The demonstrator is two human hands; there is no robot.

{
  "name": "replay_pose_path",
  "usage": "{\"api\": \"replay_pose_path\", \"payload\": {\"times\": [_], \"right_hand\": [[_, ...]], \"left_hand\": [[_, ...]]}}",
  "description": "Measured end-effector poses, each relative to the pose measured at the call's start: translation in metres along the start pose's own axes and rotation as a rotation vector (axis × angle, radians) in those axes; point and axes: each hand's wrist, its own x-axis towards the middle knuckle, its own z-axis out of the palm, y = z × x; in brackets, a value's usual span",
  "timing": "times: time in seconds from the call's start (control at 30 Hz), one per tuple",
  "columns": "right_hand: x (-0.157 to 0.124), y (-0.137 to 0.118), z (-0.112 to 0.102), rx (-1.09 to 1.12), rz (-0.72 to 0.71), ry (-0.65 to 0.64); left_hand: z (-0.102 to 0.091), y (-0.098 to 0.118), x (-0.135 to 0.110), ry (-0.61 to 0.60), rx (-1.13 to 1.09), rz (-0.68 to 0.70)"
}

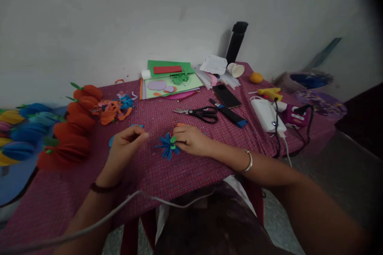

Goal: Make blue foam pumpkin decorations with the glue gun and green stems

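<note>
Two-handed, pins the blue paper flower to the red checked desk near its front edge, grip of the right hand grasping its green centre, and curls the left hand into a clenched grip just beside it.

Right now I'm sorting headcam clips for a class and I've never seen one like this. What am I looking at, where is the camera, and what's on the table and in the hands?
There is no machine here. This is one picture from a camera worn on a person's head, looking down at their own two bare hands. The right hand, with a bangle on its wrist, pinches a blue paper flower with a green centre, on or just above the red checked tablecloth. The left hand hovers beside it with fingers curled; it is unclear whether it holds anything. Behind them lie black scissors, a dark phone, a yellow glue gun and a stack of coloured paper sheets. At the left stand orange folded-paper shapes.
</note>
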Motion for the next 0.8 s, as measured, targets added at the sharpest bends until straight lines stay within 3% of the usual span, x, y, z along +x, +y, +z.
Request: {"api": "replay_pose_path", "payload": {"times": [0.17,0.33,0.57,0.8], "right_hand": [[-0.001,-0.003,0.002,-0.096,-0.008,-0.024],[-0.001,-0.004,0.002,-0.192,0.019,0.005],[-0.002,-0.007,-0.003,-0.144,0.086,0.095],[-0.002,-0.005,-0.001,-0.181,0.030,0.124]], "left_hand": [[0.015,-0.008,0.005,-0.205,0.085,0.154],[0.022,-0.010,0.002,-0.274,0.303,0.372],[0.024,-0.006,-0.002,-0.186,0.487,0.522],[0.023,-0.006,-0.003,-0.157,0.499,0.631]]}}
